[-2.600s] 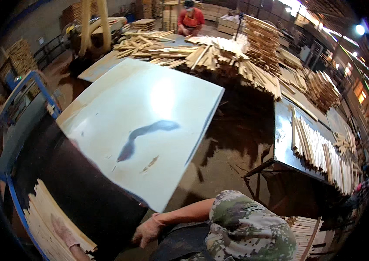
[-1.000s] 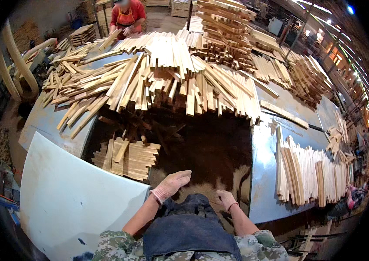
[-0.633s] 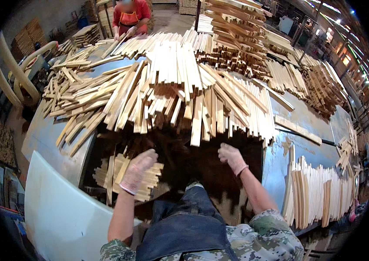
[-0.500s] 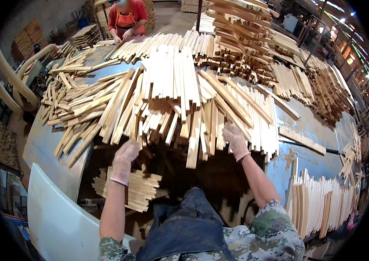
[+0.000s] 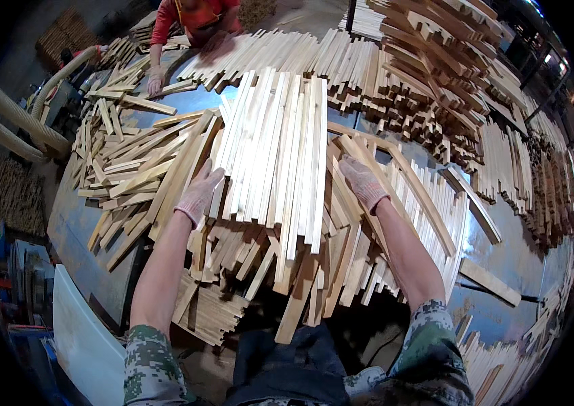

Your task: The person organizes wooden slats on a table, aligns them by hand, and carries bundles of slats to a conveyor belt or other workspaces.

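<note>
A layer of pale wooden strips [image 5: 273, 149] lies lengthwise on top of a heap, in front of me. At its left edge is my left hand [image 5: 199, 193] in a light work glove, open, fingers stretched along the side; whether it touches the strips I cannot tell. My right hand [image 5: 363, 181], gloved too, is open beside the layer's right edge, with a small gap and over browner wooden strips [image 5: 351, 203]. Under the pale layer, loose strips [image 5: 300, 291] jut toward me at uneven angles.
A tangled pile of short wood pieces [image 5: 124, 162] covers the table's left. Across the table a co-worker in red [image 5: 199, 20] reaches toward strips. Tall stacked lumber [image 5: 429, 68] stands at the far right. Ribbed hoses [image 5: 23, 128] run at left; a pale panel [image 5: 84, 331] stands near left.
Both my hands have moved forward and up from the heap's near edge to either side of the pale layer. The co-worker's one hand has shifted toward the loose pieces.
</note>
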Demonstrator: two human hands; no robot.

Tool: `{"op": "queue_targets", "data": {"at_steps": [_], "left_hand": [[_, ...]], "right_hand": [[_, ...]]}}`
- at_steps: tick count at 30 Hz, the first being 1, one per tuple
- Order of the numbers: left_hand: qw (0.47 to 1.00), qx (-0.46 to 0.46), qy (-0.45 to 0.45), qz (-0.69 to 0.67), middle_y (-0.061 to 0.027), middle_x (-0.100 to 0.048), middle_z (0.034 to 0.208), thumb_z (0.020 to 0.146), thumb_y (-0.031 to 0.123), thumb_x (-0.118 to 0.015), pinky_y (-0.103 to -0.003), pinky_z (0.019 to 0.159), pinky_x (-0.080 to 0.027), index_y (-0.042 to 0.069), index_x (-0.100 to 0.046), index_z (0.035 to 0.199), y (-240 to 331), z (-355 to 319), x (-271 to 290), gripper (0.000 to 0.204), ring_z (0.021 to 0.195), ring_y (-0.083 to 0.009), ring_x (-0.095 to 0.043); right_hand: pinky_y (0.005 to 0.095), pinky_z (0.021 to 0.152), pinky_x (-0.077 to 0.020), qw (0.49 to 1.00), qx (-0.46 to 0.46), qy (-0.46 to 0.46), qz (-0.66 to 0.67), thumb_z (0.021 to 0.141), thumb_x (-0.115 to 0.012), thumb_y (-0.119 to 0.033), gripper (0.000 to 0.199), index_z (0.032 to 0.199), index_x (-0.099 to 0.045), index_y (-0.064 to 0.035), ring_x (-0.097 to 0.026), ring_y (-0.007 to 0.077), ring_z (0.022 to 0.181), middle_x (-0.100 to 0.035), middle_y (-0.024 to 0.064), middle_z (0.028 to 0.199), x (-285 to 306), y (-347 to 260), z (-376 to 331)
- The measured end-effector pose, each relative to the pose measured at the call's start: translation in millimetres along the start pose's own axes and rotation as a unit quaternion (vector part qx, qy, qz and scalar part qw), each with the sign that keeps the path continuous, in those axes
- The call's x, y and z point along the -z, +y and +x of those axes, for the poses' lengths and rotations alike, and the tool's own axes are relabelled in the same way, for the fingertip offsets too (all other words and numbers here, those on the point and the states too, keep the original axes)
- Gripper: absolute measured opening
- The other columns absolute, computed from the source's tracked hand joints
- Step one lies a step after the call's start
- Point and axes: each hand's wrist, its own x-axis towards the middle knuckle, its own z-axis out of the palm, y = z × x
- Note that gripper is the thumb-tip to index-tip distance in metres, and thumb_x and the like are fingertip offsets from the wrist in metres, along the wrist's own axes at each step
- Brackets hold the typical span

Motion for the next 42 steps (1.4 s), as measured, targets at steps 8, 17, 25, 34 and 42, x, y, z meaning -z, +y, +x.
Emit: {"op": "queue_targets", "data": {"at_steps": [8, 17, 25, 34, 42], "left_hand": [[0.997, 0.029, -0.003, -0.072, -0.0160, -0.064, 0.142, 0.103, 0.028, -0.068, -0.037, 0.109, -0.051, -0.001, -0.044, 0.157, 9, -22, -40, 0.066, 0.124, -0.0246, -0.064], [0.997, 0.001, 0.045, 0.062, -0.0196, -0.063, 0.140, 0.102, 0.032, -0.063, -0.038, 0.111, -0.047, -0.005, -0.048, 0.153, -12, -111, -91, 0.065, 0.126, -0.0276, -0.061], [0.995, 0.062, 0.066, -0.053, -0.0152, -0.067, 0.131, 0.102, 0.038, -0.064, -0.039, 0.106, -0.049, -0.002, -0.050, 0.152, -8, -65, -89, 0.066, 0.116, -0.0242, -0.063], [0.994, 0.030, 0.031, -0.100, -0.0178, -0.061, 0.144, 0.104, 0.031, -0.061, -0.037, 0.109, -0.050, 0.001, -0.037, 0.162, -36, -49, -90, 0.069, 0.126, -0.0251, -0.062], [0.988, 0.020, -0.009, -0.150, -0.0117, -0.062, 0.120, 0.098, 0.012, -0.075, -0.035, 0.093, -0.060, -0.003, -0.031, 0.158, 2, -55, -113, 0.076, 0.102, -0.0198, -0.064]], "right_hand": [[0.0326, 0.127, -0.0307, 0.998, 0.011, -0.053, 0.036, 0.116, -0.041, -0.046, 0.063, 0.156, -0.048, 0.0021, -0.045, 0.0283, 0.150, -0.050, 0.0173, 0.162, -19, -19, 14], [0.0376, 0.107, -0.0478, 0.967, 0.074, -0.067, 0.234, 0.114, -0.045, -0.039, 0.049, 0.134, -0.061, 0.0034, -0.060, 0.0224, 0.118, -0.065, 0.0106, 0.127, -36, 68, 3], [0.0341, 0.100, -0.0561, 0.900, -0.140, -0.115, 0.398, 0.105, -0.066, -0.050, 0.062, 0.142, -0.061, 0.0005, -0.067, 0.0191, 0.114, -0.070, 0.0105, 0.131, -1, -4, -24], [0.0351, 0.092, -0.0616, 0.915, -0.136, -0.200, 0.324, 0.101, -0.073, -0.041, 0.059, 0.141, -0.061, 0.0015, -0.073, 0.0196, 0.105, -0.073, 0.0108, 0.124, 3, -12, -23], [0.0337, 0.093, -0.0618, 0.880, -0.211, -0.171, 0.389, 0.102, -0.072, -0.026, 0.048, 0.137, -0.066, 0.0049, -0.074, 0.0201, 0.108, -0.074, 0.0119, 0.125, 9, -11, -25]]}}
